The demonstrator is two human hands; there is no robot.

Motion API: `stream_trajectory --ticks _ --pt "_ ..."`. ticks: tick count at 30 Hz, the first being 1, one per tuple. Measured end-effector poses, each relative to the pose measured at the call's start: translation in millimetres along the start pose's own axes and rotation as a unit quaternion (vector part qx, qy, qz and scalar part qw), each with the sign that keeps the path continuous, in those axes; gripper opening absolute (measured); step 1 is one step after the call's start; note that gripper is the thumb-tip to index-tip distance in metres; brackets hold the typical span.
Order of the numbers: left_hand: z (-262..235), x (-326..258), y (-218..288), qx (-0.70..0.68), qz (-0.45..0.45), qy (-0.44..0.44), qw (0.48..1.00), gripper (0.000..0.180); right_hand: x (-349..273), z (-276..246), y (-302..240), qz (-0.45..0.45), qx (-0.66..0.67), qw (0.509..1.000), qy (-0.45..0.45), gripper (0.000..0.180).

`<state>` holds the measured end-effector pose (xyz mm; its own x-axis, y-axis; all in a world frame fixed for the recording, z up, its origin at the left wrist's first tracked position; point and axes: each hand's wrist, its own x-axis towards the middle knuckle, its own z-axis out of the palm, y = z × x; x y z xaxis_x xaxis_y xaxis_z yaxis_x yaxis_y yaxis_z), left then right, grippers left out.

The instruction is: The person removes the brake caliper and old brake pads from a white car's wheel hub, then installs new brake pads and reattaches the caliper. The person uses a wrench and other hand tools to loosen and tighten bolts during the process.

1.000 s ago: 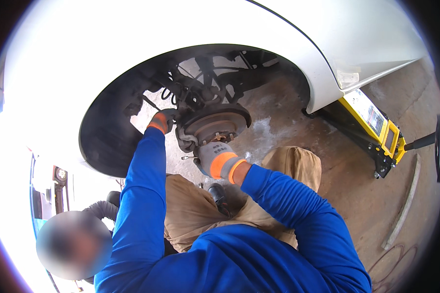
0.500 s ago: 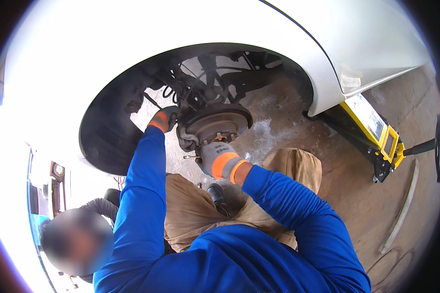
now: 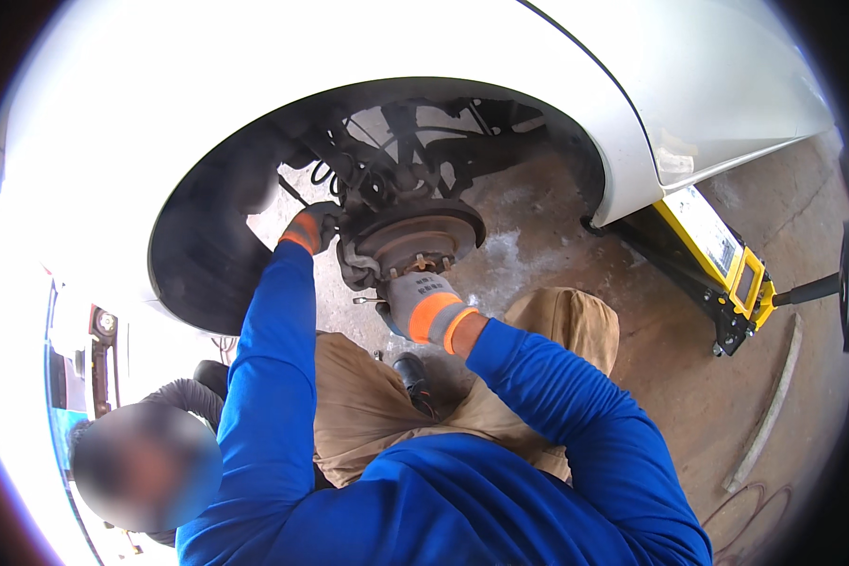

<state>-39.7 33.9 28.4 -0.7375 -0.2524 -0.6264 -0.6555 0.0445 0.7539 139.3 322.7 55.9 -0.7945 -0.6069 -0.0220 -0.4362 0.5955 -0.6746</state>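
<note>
A brake disc (image 3: 415, 241) with a rusty hub and studs sits exposed in the wheel arch of a white car, a brake caliper (image 3: 357, 267) at its left side. My left hand (image 3: 313, 226), in a grey glove with an orange cuff, reaches behind the caliper. Its fingers are curled, and what they grip is hidden. Just above it a dark rod (image 3: 292, 191) slants up. In front of the disc's lower edge, my gloved right hand (image 3: 419, 300) is closed around a wrench (image 3: 366, 300), whose metal end sticks out to the left below the caliper.
A yellow and black floor jack (image 3: 717, 255) stands under the car's sill at right. The white fender (image 3: 255, 66) arches over my arms. At lower left another person (image 3: 174, 406) is close to my left arm. A pale strip (image 3: 769, 410) lies on the floor.
The whole view has shifted slightly. Both hands keep nearly the same places at the brake, and the wrench end still points left.
</note>
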Motion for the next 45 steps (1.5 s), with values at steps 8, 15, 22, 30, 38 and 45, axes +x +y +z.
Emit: stream_trajectory --ticks 8,15,22,30,38,45 --pt "6.9 7.7 -1.2 0.149 0.144 -0.014 0.978 0.009 4.6 8.7 5.8 -0.004 -0.001 1.0 0.024 0.029" --pt "-32.2 22.8 -2.0 0.314 0.302 -0.105 0.894 0.011 5.7 14.0 1.0 -0.021 -0.001 0.999 0.026 0.029" --pt "3.4 -1.1 6.1 0.003 -0.018 -0.007 1.0 0.014 6.2 7.8 6.1 0.001 0.008 1.0 0.005 0.029" --pt "-32.2 31.5 8.5 0.322 0.143 -0.068 0.934 0.023 6.1 7.9 0.1 -0.006 0.011 1.0 0.006 0.031" --pt "1.9 17.8 26.3 0.591 0.403 -0.109 0.691 0.022 5.7 -2.9 10.9 0.013 -0.005 1.0 0.008 0.033" --pt "-24.1 21.3 13.6 0.389 0.18 -0.133 0.893 0.016 1.6 -0.9 0.8 -0.007 0.009 1.0 0.004 0.033"
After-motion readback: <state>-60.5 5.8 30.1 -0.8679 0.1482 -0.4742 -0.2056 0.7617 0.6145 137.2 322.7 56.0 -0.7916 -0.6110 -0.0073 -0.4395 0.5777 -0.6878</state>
